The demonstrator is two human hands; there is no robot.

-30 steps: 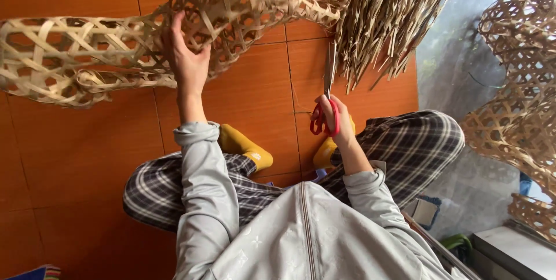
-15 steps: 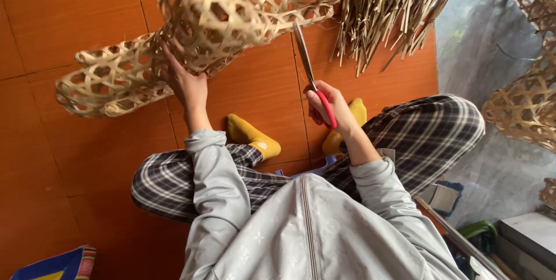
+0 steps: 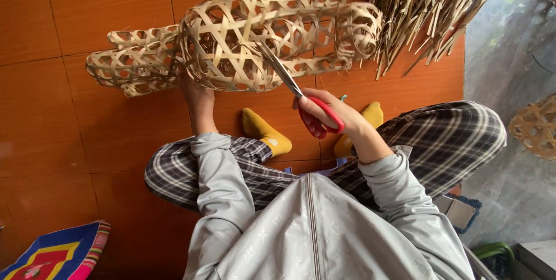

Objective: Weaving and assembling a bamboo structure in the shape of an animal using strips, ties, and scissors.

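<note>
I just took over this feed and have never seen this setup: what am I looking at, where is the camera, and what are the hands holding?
There is no machine here. The single picture comes from a camera worn on a person's head, looking down at their own arms, so the body appears at the bottom. The person sits on an orange tiled floor in a grey jacket, checked trousers and yellow socks.

The left hand reaches under a woven basket of open bamboo lattice and steadies it; the fingers are mostly hidden behind it. The right hand grips red-handled scissors, blades pointing into the basket's weave.

A second, longer basket lies behind the first. A bundle of loose strips lies at top right, and a colourful mat at bottom left.
</note>
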